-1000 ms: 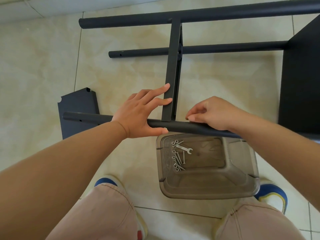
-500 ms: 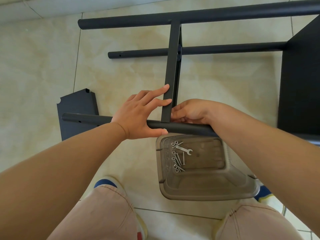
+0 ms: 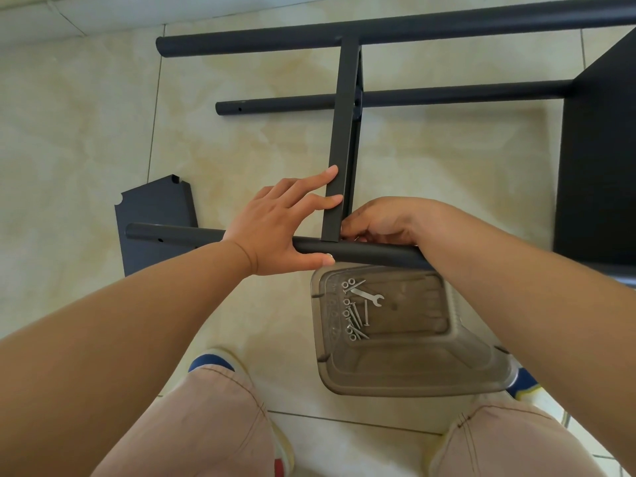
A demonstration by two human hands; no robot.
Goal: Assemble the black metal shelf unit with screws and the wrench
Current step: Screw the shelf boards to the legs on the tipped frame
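At the joint where the near black tube [image 3: 361,251] meets the edge-on shelf panel [image 3: 339,156], we have both hands on the frame. Our left hand [image 3: 275,228] lies over the tube with straight, spread fingers: the fingertips [image 3: 332,172] press against the panel's left face and the thumb rests along the tube's near side. Our right hand [image 3: 382,222] is curled at the panel's right side, fingertips gathered at the joint; they appear to pinch something small there, but we cannot tell what, as the fingers hide it.

Beyond the hands, the panel runs up to the far tube [image 3: 413,29], with a middle tube [image 3: 447,94] crossing behind it. A larger black shelf [image 3: 602,149] closes the frame on the right. A loose black panel [image 3: 155,215] lies flat on the tiled floor [image 3: 86,115] beneath the near tube's left end.

Just below the near tube, a clear plastic tub [image 3: 413,373] holds the wrench [image 3: 367,296] and several screws [image 3: 356,318] with washers.
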